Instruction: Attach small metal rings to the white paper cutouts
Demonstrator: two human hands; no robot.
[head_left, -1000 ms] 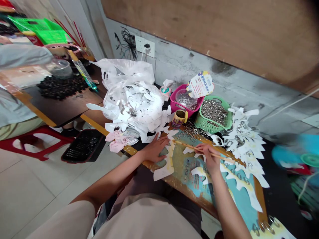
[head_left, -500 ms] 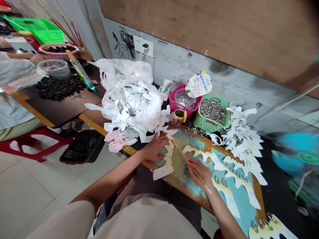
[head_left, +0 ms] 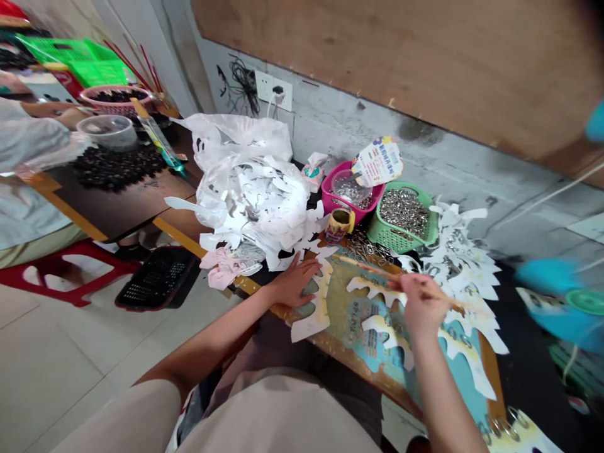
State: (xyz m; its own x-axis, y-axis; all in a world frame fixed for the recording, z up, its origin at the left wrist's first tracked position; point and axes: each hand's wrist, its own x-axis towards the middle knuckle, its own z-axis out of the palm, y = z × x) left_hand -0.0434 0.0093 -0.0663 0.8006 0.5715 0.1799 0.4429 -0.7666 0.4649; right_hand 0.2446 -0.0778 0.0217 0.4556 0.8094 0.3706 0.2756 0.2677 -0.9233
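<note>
left hand point(head_left: 293, 281): open, flat on white cutout point(head_left: 315, 309) | right hand point(head_left: 421, 305): closed around thin stick point(head_left: 372, 268), tip between hands

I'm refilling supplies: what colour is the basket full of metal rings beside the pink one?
The basket is green, clearest in the head view.

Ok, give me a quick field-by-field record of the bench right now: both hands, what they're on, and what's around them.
left hand: flat, fingers spread, pressing a paper cutout onto the board
right hand: closed on a thin stick, its tip pointing left over the board
behind the hands: green basket of metal rings, pink basket, small yellow cup
left of the hands: plastic bag stuffed with white cutouts
far left: another person's sleeve at a separate table
</note>
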